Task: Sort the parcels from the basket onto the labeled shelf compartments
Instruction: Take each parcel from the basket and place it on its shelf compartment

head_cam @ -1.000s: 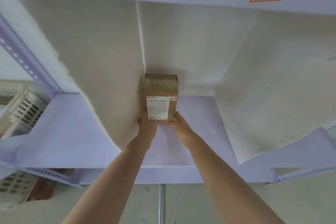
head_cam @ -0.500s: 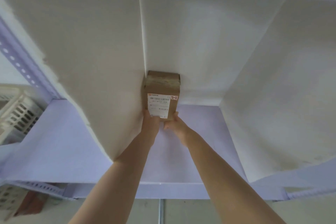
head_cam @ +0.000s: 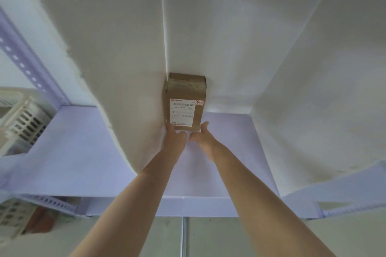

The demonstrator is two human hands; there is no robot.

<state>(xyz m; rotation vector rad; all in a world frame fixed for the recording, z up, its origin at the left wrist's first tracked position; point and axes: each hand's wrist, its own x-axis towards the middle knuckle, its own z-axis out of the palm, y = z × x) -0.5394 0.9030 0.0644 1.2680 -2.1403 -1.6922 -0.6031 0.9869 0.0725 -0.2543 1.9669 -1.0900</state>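
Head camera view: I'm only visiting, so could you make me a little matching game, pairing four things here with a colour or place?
Things:
1 parcel
2 basket
3 shelf floor
4 sticker

Descriptions:
A lilac
B brown, in the back left corner of its compartment
C white slotted plastic, far left
D reads 2-2

Pairs: 1-B, 2-C, 3-A, 4-D

Soft, even light; wide-angle bending at the borders.
The walls [head_cam: 117, 48] above the fingers [head_cam: 171, 130] are lit evenly and are dimmer toward the back corner. The label [head_cam: 182, 111] just above the fingers is rendered fairly sharp, but its small print is blurred. Far left of them the basket [head_cam: 23, 123] is smeared and straight edges are bent.
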